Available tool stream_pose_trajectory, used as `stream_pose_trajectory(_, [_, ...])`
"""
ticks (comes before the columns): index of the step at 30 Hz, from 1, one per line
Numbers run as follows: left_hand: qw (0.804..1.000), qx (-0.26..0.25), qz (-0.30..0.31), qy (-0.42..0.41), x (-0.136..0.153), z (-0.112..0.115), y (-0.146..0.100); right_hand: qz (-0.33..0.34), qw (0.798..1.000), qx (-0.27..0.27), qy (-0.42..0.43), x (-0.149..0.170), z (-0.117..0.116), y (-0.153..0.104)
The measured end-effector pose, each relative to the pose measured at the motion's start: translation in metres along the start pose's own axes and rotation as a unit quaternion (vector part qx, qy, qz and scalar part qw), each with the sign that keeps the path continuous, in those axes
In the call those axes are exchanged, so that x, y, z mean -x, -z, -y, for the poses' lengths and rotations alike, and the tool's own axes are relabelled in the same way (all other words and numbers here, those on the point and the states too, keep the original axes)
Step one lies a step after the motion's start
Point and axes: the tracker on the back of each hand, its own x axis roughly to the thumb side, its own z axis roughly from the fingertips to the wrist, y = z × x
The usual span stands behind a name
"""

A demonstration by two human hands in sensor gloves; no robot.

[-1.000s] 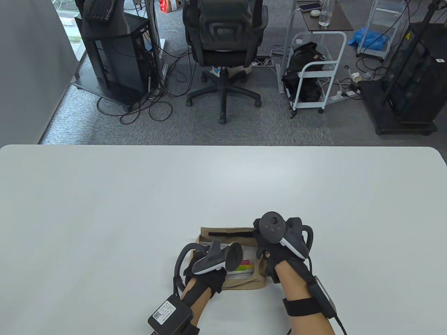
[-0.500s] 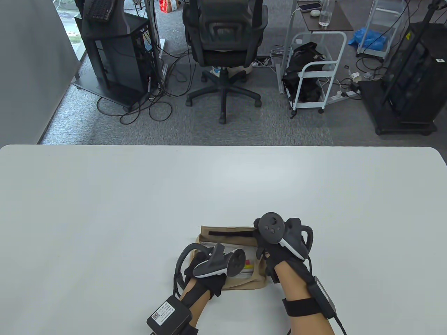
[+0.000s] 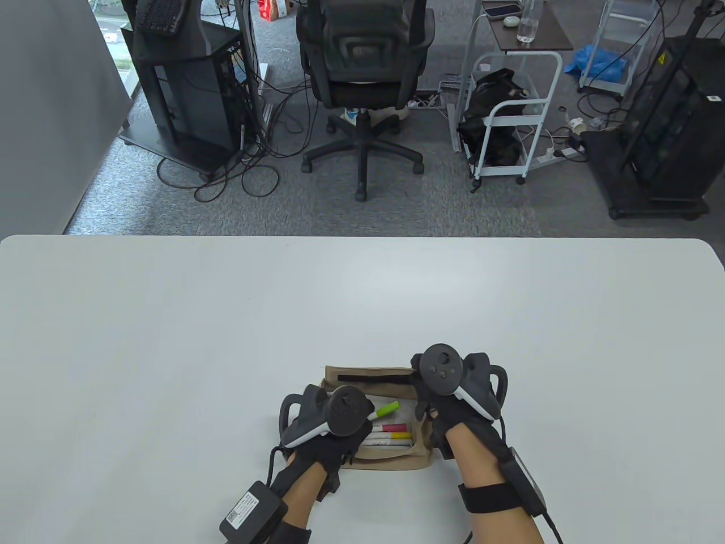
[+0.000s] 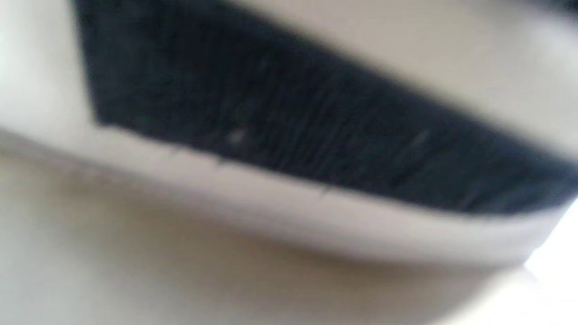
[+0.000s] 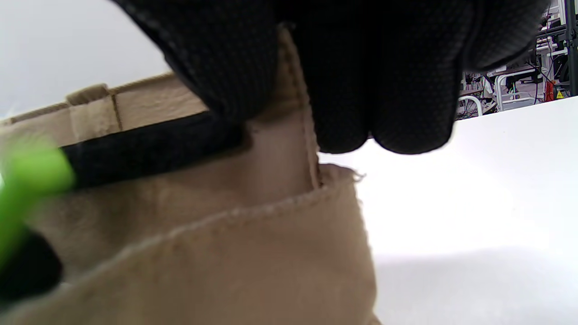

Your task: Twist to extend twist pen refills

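Our right hand (image 3: 439, 408) pinches the tan pouch (image 3: 396, 460) open by its edge; red and yellow pens (image 3: 391, 432) lie inside. Our left hand (image 3: 328, 433) holds the green-capped pen (image 3: 384, 409) above them.

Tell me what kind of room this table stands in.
Probably an office or lab workspace: a black swivel chair and a computer tower with trailing cables stand on grey carpet beyond the white table.

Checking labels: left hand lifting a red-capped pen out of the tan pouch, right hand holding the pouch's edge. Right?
Not red. The pen in the left hand has a green cap, per the table view; the red one lies in the tan pouch. The right hand does hold the pouch's edge.
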Motion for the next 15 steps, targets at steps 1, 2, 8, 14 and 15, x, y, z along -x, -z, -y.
stream_pose_trajectory(1, [1.000,-0.007,0.004,-0.028,0.002,-0.004,-0.002,0.000,1.000,-0.001,0.002,0.000,0.000,0.000])
stream_pose_trajectory(2, [0.997,-0.020,0.016,-0.068,0.005,-0.010,-0.005,0.000,1.000,-0.001,0.002,-0.001,0.002,0.000])
stream_pose_trajectory(8, [0.981,-0.061,0.054,-0.177,0.008,-0.032,-0.016,0.009,1.000,0.016,0.016,-0.008,0.019,-0.005])
stream_pose_trajectory(14, [0.949,-0.078,0.101,-0.288,0.004,-0.039,-0.021,0.042,0.993,0.078,0.078,-0.021,0.065,-0.020])
stream_pose_trajectory(15, [0.944,-0.079,0.107,-0.301,0.004,-0.040,-0.021,0.048,0.991,0.084,0.090,-0.023,0.070,-0.022])
